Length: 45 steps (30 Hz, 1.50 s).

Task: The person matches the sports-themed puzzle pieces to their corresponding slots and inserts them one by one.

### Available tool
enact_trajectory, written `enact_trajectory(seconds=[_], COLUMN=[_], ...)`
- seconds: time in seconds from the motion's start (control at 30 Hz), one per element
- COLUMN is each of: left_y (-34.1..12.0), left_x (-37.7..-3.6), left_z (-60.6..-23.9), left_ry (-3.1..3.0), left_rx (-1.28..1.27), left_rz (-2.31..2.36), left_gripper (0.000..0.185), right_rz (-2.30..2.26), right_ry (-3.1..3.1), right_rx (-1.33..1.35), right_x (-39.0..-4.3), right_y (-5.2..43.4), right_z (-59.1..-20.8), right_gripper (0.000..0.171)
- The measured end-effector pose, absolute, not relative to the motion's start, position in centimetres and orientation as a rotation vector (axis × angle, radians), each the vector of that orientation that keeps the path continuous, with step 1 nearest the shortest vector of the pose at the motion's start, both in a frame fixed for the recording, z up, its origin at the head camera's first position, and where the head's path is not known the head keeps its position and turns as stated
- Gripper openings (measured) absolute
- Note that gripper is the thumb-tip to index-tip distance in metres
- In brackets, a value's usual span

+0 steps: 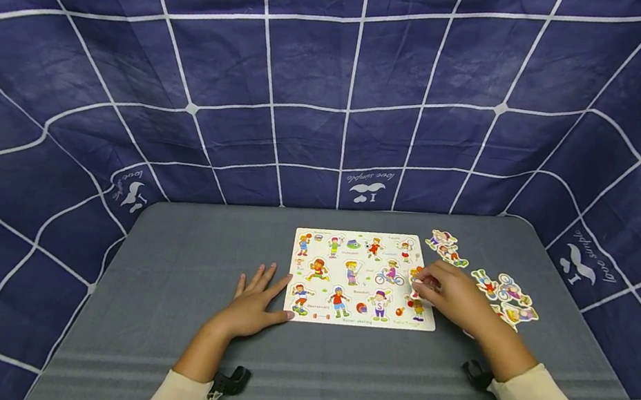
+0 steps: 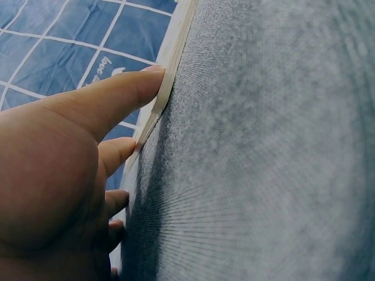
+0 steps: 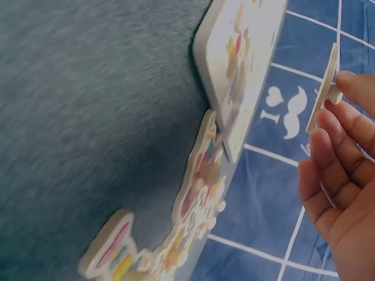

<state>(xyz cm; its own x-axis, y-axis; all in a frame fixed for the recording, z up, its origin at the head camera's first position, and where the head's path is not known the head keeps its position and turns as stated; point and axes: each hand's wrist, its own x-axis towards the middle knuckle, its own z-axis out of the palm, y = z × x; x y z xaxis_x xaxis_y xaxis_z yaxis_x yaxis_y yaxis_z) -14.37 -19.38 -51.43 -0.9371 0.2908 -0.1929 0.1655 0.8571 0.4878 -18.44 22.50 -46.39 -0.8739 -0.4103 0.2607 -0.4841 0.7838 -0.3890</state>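
Observation:
A white puzzle board (image 1: 365, 277) printed with cartoon children lies flat in the middle of the grey table (image 1: 164, 315). My left hand (image 1: 263, 285) lies flat beside it with fingers spread. Its thumb (image 2: 111, 96) presses the board's left edge (image 2: 170, 64). My right hand (image 1: 424, 281) hovers over the board's right side. In the right wrist view its fingertips (image 3: 351, 82) pinch a thin puzzle piece (image 3: 323, 88) by its peg, clear of the board (image 3: 240, 58). Several loose cut-out pieces (image 1: 507, 296) lie on the table right of the board, and the nearest ones (image 3: 199, 193) appear below the hand.
Two more loose pieces (image 1: 445, 244) sit by the board's far right corner. A dark blue cloth with white grid lines (image 1: 352, 79) hangs behind and around the table. Black wrist mounts (image 1: 232, 378) sit on both forearms. The table's far edge runs just behind the board.

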Motion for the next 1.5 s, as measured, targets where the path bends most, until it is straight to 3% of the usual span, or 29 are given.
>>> enact_trajectory(seconds=[1.5], left_y=[-19.2], left_x=[-14.1], left_z=[-51.3], left_ry=[2.771], left_rx=[0.34], left_rz=[0.723], left_gripper=[0.081], right_rz=[0.881], right_ry=[-2.857], right_rx=[0.826], right_x=[-22.4], right_y=[13.7], right_z=[-47.2], right_gripper=[0.012])
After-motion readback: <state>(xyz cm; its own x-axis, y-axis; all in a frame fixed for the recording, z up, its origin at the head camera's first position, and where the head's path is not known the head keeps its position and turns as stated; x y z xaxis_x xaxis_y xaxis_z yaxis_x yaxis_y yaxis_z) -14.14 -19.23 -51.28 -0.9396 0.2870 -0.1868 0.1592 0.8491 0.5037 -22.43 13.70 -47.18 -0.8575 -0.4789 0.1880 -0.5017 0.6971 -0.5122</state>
